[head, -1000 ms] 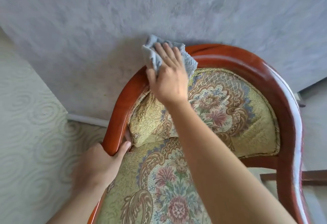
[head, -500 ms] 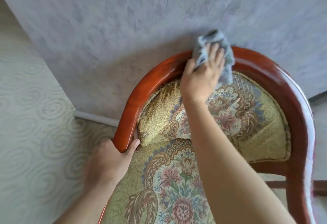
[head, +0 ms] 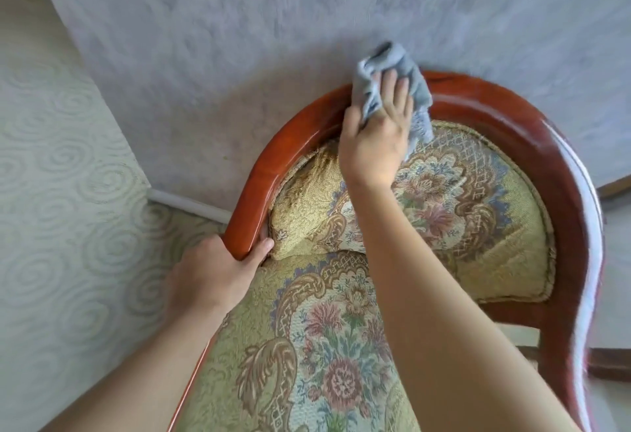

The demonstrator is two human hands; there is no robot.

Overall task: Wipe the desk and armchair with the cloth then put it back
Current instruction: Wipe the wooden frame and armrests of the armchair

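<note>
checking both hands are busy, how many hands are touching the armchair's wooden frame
2. The left hand grips the frame's left end; the right hand presses the grey cloth onto the top of the curved back rail. None appear hidden.

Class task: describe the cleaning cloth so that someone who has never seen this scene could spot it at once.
Find the armchair with the curved red-brown wooden frame against the grey wall. At the top of its backrest the right hand presses the cloth onto the wood. It is the only plain blue-grey, crumpled fabric; the upholstery beside it is floral.
</note>
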